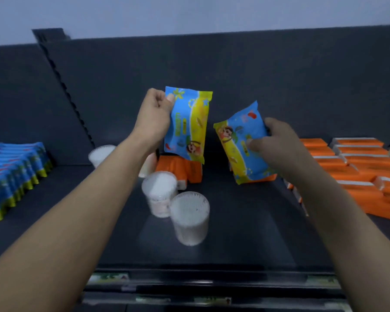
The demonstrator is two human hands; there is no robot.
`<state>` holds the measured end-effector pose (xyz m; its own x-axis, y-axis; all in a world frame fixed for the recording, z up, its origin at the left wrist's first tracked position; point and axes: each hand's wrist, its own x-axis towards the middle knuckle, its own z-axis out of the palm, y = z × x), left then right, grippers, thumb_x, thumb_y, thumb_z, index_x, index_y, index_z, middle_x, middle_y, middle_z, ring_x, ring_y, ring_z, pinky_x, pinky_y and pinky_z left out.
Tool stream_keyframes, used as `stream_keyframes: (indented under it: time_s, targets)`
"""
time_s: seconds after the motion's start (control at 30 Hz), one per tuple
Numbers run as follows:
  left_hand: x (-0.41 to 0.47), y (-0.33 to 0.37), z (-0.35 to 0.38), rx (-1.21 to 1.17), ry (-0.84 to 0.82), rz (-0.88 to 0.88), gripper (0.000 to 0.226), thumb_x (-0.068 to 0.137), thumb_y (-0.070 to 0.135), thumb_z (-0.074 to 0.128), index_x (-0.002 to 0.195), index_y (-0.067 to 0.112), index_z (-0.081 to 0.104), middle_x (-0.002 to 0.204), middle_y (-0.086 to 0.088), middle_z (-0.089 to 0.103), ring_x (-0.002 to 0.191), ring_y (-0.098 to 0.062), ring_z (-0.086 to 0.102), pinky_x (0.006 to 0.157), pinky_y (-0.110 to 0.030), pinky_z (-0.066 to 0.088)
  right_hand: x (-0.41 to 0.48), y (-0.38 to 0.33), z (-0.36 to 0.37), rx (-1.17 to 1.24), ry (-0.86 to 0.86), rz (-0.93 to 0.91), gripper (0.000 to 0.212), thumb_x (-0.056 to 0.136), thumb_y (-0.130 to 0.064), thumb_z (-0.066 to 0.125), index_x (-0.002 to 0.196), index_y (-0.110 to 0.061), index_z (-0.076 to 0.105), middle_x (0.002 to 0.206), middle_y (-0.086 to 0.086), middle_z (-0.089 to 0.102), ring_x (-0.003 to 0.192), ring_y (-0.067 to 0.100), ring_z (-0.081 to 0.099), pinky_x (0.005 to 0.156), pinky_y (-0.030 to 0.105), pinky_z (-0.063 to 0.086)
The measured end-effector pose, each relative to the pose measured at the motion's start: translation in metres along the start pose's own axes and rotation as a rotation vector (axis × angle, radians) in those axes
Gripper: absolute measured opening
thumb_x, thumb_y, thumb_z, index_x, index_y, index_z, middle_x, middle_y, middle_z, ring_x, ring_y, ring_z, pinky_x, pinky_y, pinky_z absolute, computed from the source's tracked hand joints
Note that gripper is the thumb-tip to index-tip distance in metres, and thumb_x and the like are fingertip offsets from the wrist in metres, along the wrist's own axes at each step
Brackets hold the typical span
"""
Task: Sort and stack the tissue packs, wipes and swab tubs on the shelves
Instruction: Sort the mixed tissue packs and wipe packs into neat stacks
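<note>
I hold one pack of wipes in each hand, above the middle of the shelf point(245, 233). My left hand point(155, 113) pinches the top corner of a wipes pack point(188, 122) between thumb and curled fingers, so it hangs upright. My right hand point(277, 143) grips the second wipes pack point(243, 143) by its side, thumb on the front, and this one is tilted.

At the far left a row of wipes packs point(14, 174) already stands in order, and at the right the orange tissue packs point(358, 167) lie in stacks, so I judge that a good part of the sorting is finished. What is left is in the middle: some loose tissue packs point(178, 167) behind the two packs I hold, and the swab tubs point(189, 217), two close together near the front and one further back on the left. They are not yet grouped. I think my two packs belong to the row at the left.
</note>
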<state>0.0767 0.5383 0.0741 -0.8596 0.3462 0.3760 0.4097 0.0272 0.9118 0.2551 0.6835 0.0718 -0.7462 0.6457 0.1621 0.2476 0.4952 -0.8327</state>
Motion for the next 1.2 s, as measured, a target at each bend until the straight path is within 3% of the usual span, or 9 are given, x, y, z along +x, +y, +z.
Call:
stream_keyframes:
  time_s: [0.17,0.3,0.4,0.53,0.63,0.73,0.87,1.0,1.2]
  targets:
    - [-0.012,-0.022,-0.101,-0.087,0.256,-0.230,0.029,0.096,0.033,0.046,0.070,0.020,0.041,0.079,-0.005,0.051,0.074,-0.019,0.050,0.064,-0.035,0.044,-0.011,-0.059,0.067,0.071,-0.100,-0.100,0.025,0.081,-0.007,0.062,0.106,-0.005,0.059,0.103,0.011,0.067,0.093,0.027,0.065,0.086,0.046,0.054]
    - [-0.039,-0.046,-0.197,-0.377,0.409,-0.525,0.019,0.098,0.020,0.045,0.083,0.009,0.050,0.075,-0.003,0.060,0.045,-0.010,0.062,0.049,-0.032,0.055,-0.035,-0.113,0.142,0.052,-0.196,-0.184,0.027,0.081,-0.007,0.062,0.108,-0.003,0.058,0.106,0.012,0.066,0.096,0.028,0.064,0.086,0.046,0.053]
    - [-0.063,-0.068,-0.275,-0.461,0.325,-0.648,0.011,0.098,0.013,0.044,0.099,0.011,0.055,0.074,-0.001,0.067,0.051,-0.009,0.065,0.070,-0.035,0.058,-0.058,-0.151,0.206,0.036,-0.269,-0.224,0.025,0.081,-0.011,0.062,0.106,-0.007,0.059,0.103,0.008,0.066,0.096,0.027,0.063,0.087,0.046,0.052]
    - [-0.095,-0.082,-0.367,-0.423,0.156,-0.713,0.014,0.089,-0.004,0.049,0.089,0.005,0.061,0.063,-0.004,0.072,0.054,-0.015,0.069,0.049,-0.031,0.058,-0.088,-0.199,0.287,0.036,-0.352,-0.243,0.023,0.084,-0.013,0.061,0.107,-0.011,0.058,0.103,0.003,0.065,0.094,0.022,0.063,0.085,0.039,0.053]
    - [-0.110,-0.095,-0.426,-0.416,0.195,-0.693,0.016,0.084,-0.006,0.055,0.094,0.003,0.063,0.072,-0.006,0.074,0.061,-0.018,0.071,0.058,-0.038,0.060,-0.105,-0.227,0.337,0.032,-0.393,-0.274,0.024,0.084,-0.013,0.062,0.107,-0.010,0.057,0.107,0.005,0.063,0.095,0.022,0.062,0.081,0.036,0.052]
    - [-0.121,-0.107,-0.473,-0.312,0.220,-0.688,0.021,0.081,-0.005,0.060,0.099,0.005,0.065,0.083,-0.009,0.073,0.063,-0.019,0.070,0.061,-0.040,0.060,-0.114,-0.244,0.378,-0.023,-0.425,-0.326,0.022,0.081,-0.013,0.065,0.101,-0.015,0.055,0.110,0.007,0.062,0.092,0.021,0.060,0.071,0.027,0.043]
    - [-0.128,-0.118,-0.517,-0.070,0.276,-0.599,0.019,0.077,-0.008,0.064,0.084,0.009,0.066,0.071,-0.006,0.071,0.059,-0.022,0.064,0.052,-0.032,0.055,-0.116,-0.262,0.421,-0.204,-0.441,-0.437,0.027,0.078,-0.014,0.069,0.103,-0.015,0.060,0.107,0.007,0.064,0.094,0.023,0.061,0.073,0.029,0.045]
    - [-0.124,-0.124,-0.550,0.228,0.271,-0.459,0.027,0.076,-0.008,0.068,0.078,0.019,0.064,0.056,0.012,0.067,0.047,-0.002,0.060,0.047,-0.017,0.051,-0.108,-0.271,0.460,-0.367,-0.462,-0.559,0.032,0.078,-0.011,0.068,0.110,-0.014,0.061,0.111,0.007,0.063,0.101,0.025,0.057,0.079,0.029,0.043]
    - [-0.096,-0.135,-0.578,0.704,0.112,-0.320,0.024,0.073,-0.002,0.072,0.093,0.008,0.065,0.083,-0.007,0.064,0.072,-0.018,0.054,0.072,-0.031,0.048,-0.095,-0.281,0.501,-0.567,-0.523,-0.653,0.028,0.080,-0.007,0.062,0.106,-0.016,0.061,0.111,0.007,0.062,0.106,0.029,0.053,0.080,0.032,0.042]
